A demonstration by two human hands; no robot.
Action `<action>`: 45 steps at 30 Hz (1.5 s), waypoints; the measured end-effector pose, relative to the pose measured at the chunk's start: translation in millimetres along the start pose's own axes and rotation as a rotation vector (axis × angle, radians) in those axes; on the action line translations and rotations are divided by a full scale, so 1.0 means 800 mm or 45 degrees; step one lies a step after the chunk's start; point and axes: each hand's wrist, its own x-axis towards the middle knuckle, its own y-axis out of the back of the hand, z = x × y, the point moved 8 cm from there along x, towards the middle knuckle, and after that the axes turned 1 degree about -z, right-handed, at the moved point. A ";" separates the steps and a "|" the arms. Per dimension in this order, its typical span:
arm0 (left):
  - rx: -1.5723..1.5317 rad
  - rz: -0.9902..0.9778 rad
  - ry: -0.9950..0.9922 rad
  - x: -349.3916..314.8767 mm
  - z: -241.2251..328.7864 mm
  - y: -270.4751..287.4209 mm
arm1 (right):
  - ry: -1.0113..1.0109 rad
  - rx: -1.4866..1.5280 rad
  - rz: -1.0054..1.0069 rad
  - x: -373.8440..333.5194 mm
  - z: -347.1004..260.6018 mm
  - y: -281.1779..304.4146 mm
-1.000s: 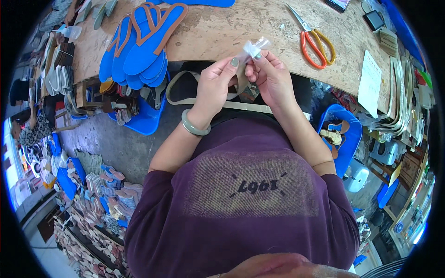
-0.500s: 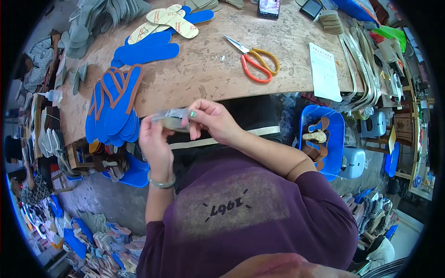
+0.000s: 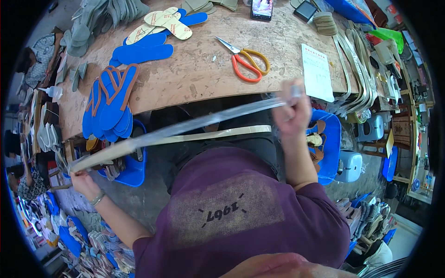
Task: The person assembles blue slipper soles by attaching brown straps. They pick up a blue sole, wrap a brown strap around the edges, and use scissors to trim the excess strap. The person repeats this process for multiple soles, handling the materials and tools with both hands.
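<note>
A long, pale strap (image 3: 185,127) stretches taut across the front of the person, running from low on the left up to the right, just below the near edge of the worktop (image 3: 199,78); part of it looks like a clear, glossy film, blurred along its length, peeling up from a flatter beige strip (image 3: 218,134) that lies across the lap. The left hand (image 3: 83,178) holds the lower end out to the side, above a blue bin (image 3: 132,169), its fingers closed around the strap end, with a bracelet on the wrist. The right hand (image 3: 292,109) is raised at the worktop's edge, blurred, its fingers pinched together on the upper end of the film. The person wears a purple shirt (image 3: 241,217). On the worktop just beyond the strap lies a stack of blue sandal soles with brown straps (image 3: 109,104), hanging partly over the near edge at the left. Further back lie more blue soles (image 3: 143,51) and a few beige insoles (image 3: 162,21). Near the middle rests a pair of scissors (image 3: 245,62) with orange and yellow handles, well apart from both hands, and to its right a white paper sheet (image 3: 317,72). A phone (image 3: 262,9) lies at the far edge. Long pale strips (image 3: 354,69) curve along the right side of the worktop. Beside the right forearm a blue crate (image 3: 327,143) holds brown pieces. Piles of sandals (image 3: 99,245) cover the floor at lower left.
</note>
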 end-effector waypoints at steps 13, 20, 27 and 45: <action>0.940 1.221 -0.023 0.098 0.026 0.152 | 0.922 -0.660 1.478 -0.216 -0.537 0.394; 1.060 0.509 0.169 0.100 -0.035 0.253 | 0.453 -1.037 1.264 -0.277 -0.433 0.447; 0.628 0.251 -0.043 0.093 -0.022 0.223 | -0.835 -0.553 1.084 -0.339 -0.015 0.444; 0.674 -1.563 -0.264 -0.326 -0.010 -0.324 | -0.145 -1.437 -0.988 -0.022 0.192 -0.152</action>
